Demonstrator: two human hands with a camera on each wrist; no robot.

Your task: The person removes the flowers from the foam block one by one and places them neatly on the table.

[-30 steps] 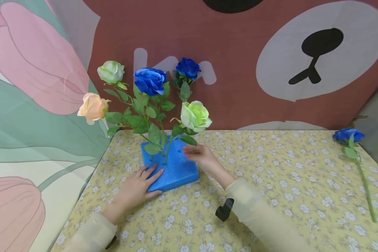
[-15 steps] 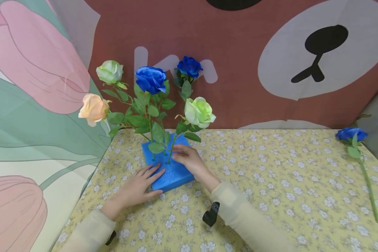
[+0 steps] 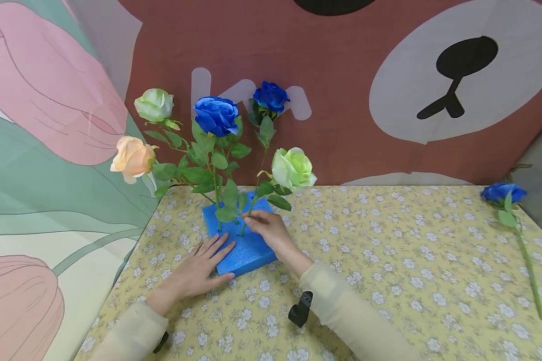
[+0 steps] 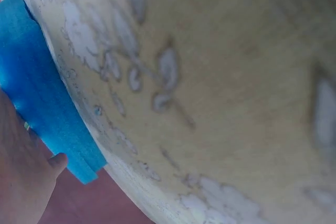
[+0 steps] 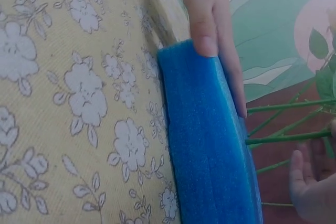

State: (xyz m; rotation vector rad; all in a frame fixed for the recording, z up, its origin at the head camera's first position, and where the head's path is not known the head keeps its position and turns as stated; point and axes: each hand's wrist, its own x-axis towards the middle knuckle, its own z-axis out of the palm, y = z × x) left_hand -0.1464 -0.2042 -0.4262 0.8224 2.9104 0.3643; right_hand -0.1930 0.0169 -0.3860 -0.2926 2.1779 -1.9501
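Note:
A blue foam block (image 3: 248,258) lies on the table with several roses standing in it. My left hand (image 3: 194,271) rests flat on its near left part, fingers spread; the left wrist view shows the thumb at the edge of the block (image 4: 47,93). With thumb and fingers, my right hand (image 3: 273,233) pinches the stem of the light green rose (image 3: 293,169) low down, just above the foam. In the right wrist view, green stems (image 5: 289,136) rise from the block beside my right hand (image 5: 317,192). Left of this rose stands a blue rose (image 3: 216,116).
A peach rose (image 3: 132,158) and a paler green rose (image 3: 154,105) lean left from the block; a darker blue rose (image 3: 271,97) stands behind. Another blue rose (image 3: 503,193) lies at the table's right edge. A printed backdrop (image 3: 334,100) rises behind the flowered tablecloth (image 3: 366,301).
My right hand has moved left from the block's right side to the green rose's stem and taken hold of it. That rose's head now leans further right. My left hand has stayed in place.

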